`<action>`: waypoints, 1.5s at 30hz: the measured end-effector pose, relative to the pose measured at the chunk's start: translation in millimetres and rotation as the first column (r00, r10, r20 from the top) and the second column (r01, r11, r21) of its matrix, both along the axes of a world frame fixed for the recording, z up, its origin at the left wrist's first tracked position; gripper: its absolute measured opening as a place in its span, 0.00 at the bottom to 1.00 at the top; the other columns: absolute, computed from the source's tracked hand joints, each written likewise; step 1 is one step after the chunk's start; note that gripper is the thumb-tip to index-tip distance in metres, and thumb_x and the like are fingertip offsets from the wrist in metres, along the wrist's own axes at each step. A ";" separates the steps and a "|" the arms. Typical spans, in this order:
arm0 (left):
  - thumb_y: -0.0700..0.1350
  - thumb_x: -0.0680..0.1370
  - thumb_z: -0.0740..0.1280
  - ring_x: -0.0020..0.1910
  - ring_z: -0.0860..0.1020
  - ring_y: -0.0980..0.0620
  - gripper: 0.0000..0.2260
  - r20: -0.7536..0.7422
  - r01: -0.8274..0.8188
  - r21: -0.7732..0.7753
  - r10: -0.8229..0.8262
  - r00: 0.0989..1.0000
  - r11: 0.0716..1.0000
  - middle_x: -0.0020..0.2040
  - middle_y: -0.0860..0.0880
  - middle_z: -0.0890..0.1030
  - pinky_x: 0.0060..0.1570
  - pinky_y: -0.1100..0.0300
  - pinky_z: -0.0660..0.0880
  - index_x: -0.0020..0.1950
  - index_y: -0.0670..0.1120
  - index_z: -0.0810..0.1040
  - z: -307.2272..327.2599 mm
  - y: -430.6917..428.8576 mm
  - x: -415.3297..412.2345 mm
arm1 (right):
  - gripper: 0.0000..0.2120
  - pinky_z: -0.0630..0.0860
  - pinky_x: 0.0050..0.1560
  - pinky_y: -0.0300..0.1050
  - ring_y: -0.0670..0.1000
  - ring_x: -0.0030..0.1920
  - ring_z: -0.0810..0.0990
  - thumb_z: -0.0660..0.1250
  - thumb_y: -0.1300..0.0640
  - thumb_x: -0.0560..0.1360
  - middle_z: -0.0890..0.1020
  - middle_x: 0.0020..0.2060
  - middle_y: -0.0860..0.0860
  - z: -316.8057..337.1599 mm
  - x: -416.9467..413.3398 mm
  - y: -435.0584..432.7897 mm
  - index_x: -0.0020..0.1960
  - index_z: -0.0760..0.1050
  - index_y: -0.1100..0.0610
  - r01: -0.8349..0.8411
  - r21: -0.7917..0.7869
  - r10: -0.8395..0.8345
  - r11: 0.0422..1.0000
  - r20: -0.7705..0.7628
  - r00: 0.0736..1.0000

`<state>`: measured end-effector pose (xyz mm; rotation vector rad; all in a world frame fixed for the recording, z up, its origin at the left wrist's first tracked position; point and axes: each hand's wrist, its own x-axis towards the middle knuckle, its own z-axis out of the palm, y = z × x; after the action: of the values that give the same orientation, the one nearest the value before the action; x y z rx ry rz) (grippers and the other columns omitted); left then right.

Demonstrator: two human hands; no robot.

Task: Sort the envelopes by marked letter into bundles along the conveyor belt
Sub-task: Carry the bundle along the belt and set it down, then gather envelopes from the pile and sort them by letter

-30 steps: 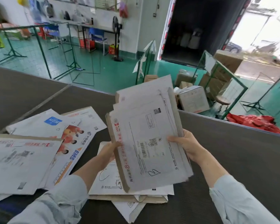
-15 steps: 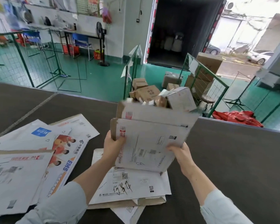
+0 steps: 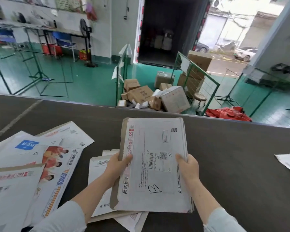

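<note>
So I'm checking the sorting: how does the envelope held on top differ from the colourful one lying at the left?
The held envelope is plain white, marked B, gripped by the left hand and right hand. The colourful envelope bears printed figures and lies on the belt, partly covered. Both are flat mailers.

We are in a parcel sorting depot: a dark conveyor belt [image 3: 224,156] strewn with mailing envelopes [image 3: 155,164], piled cardboard boxes [image 3: 141,94], green wire cages [image 3: 199,81], an open loading door [image 3: 169,30].
</note>
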<state>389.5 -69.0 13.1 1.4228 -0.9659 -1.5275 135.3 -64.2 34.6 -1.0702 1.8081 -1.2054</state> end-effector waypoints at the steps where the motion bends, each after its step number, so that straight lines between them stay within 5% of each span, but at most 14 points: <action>1: 0.47 0.80 0.66 0.45 0.85 0.44 0.10 -0.048 0.048 0.034 -0.047 0.998 0.998 0.48 0.45 0.86 0.46 0.46 0.82 0.60 0.48 0.76 -2.7 1.1 -5.4 | 0.14 0.71 0.34 0.45 0.50 0.35 0.73 0.68 0.56 0.76 0.78 0.37 0.54 -1.6 -5.3 6.0 0.47 0.74 0.69 0.048 0.011 -0.048 0.999 0.015 0.999; 4: 0.47 0.81 0.64 0.48 0.85 0.43 0.11 -0.095 0.134 0.076 -0.126 0.987 0.988 0.49 0.44 0.86 0.50 0.43 0.81 0.62 0.48 0.76 -17.1 8.0 -20.8 | 0.15 0.69 0.32 0.44 0.50 0.34 0.71 0.68 0.55 0.76 0.75 0.34 0.53 -7.6 -20.3 30.6 0.40 0.72 0.67 0.133 0.047 -0.135 0.990 0.042 0.990; 7: 0.49 0.80 0.65 0.43 0.85 0.45 0.10 -0.063 0.156 0.097 -0.150 0.987 0.983 0.45 0.46 0.86 0.41 0.49 0.82 0.60 0.49 0.76 -31.8 14.8 -45.3 | 0.11 0.63 0.32 0.43 0.50 0.33 0.66 0.64 0.56 0.75 0.69 0.32 0.53 -11.7 -36.8 61.4 0.37 0.67 0.57 0.219 0.092 -0.226 0.971 0.071 0.972; 12: 0.49 0.80 0.66 0.44 0.85 0.42 0.11 -0.128 0.342 0.136 -0.326 0.937 0.930 0.46 0.43 0.86 0.43 0.47 0.82 0.60 0.47 0.76 -44.9 26.6 -89.7 | 0.12 0.71 0.39 0.51 0.56 0.38 0.73 0.61 0.58 0.79 0.77 0.38 0.60 -14.5 -72.4 131.5 0.48 0.73 0.69 0.280 0.166 -0.314 0.946 0.241 0.918; 21: 0.47 0.80 0.65 0.42 0.85 0.42 0.10 -0.148 0.561 0.182 -0.541 0.828 0.808 0.44 0.42 0.86 0.35 0.50 0.82 0.58 0.45 0.76 -42.7 60.2 -185.4 | 0.14 0.81 0.44 0.49 0.58 0.50 0.84 0.58 0.56 0.83 0.84 0.53 0.60 -7.2 -146.4 232.0 0.59 0.80 0.60 0.390 0.177 -0.425 0.904 0.475 0.770; 29: 0.49 0.79 0.66 0.47 0.84 0.40 0.13 -0.136 0.626 0.215 -0.612 0.779 0.749 0.49 0.41 0.85 0.48 0.40 0.80 0.62 0.47 0.74 -40.0 108.9 -301.1 | 0.15 0.77 0.61 0.63 0.62 0.58 0.82 0.58 0.52 0.83 0.82 0.57 0.60 1.6 -238.3 306.2 0.61 0.80 0.56 0.434 0.092 -0.426 0.896 0.457 0.781; 34: 0.50 0.79 0.67 0.48 0.84 0.39 0.13 -0.137 0.653 0.197 -0.639 0.757 0.731 0.49 0.40 0.85 0.51 0.37 0.79 0.59 0.45 0.75 -44.8 163.4 -393.4 | 0.13 0.77 0.58 0.66 0.63 0.55 0.83 0.63 0.54 0.80 0.84 0.54 0.59 4.6 -319.8 356.1 0.63 0.78 0.54 0.460 0.063 -0.450 0.886 0.363 0.816; 37: 0.50 0.78 0.67 0.45 0.85 0.40 0.11 -0.119 0.635 0.173 -0.624 0.773 0.753 0.47 0.42 0.85 0.47 0.41 0.81 0.57 0.46 0.76 -43.7 191.0 -438.4 | 0.24 0.81 0.54 0.60 0.57 0.54 0.83 0.71 0.54 0.75 0.82 0.56 0.54 6.5 -355.6 379.3 0.69 0.69 0.48 0.569 0.040 -0.557 0.821 0.274 0.784; 41: 0.50 0.78 0.68 0.44 0.85 0.43 0.10 -0.094 0.642 0.137 -0.636 0.766 0.754 0.47 0.43 0.85 0.42 0.46 0.82 0.56 0.47 0.76 -37.1 222.3 -505.2 | 0.18 0.82 0.51 0.55 0.54 0.52 0.83 0.75 0.53 0.73 0.82 0.52 0.52 13.7 -405.9 422.2 0.59 0.71 0.50 0.667 -0.040 -0.643 0.744 0.233 0.730; 43: 0.49 0.78 0.68 0.44 0.85 0.42 0.09 -0.108 0.660 0.141 -0.651 0.752 0.738 0.47 0.43 0.85 0.44 0.44 0.82 0.56 0.49 0.76 -30.9 231.5 -532.1 | 0.08 0.81 0.45 0.51 0.54 0.46 0.83 0.72 0.53 0.75 0.84 0.46 0.51 17.3 -426.4 434.9 0.52 0.76 0.53 0.685 -0.058 -0.665 0.726 0.191 0.722; 45: 0.46 0.78 0.68 0.44 0.85 0.42 0.07 -0.126 0.678 0.156 -0.666 0.735 0.718 0.48 0.42 0.85 0.45 0.43 0.81 0.56 0.51 0.75 -25.6 237.5 -561.0 | 0.09 0.77 0.36 0.45 0.50 0.36 0.79 0.68 0.52 0.78 0.82 0.35 0.50 18.2 -447.6 444.8 0.45 0.78 0.57 0.688 -0.004 -0.672 0.726 0.212 0.710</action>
<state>-171.5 168.5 -12.5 1.1855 -1.4333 -2.2370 -312.4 380.6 52.8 -0.2613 2.0729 -1.7546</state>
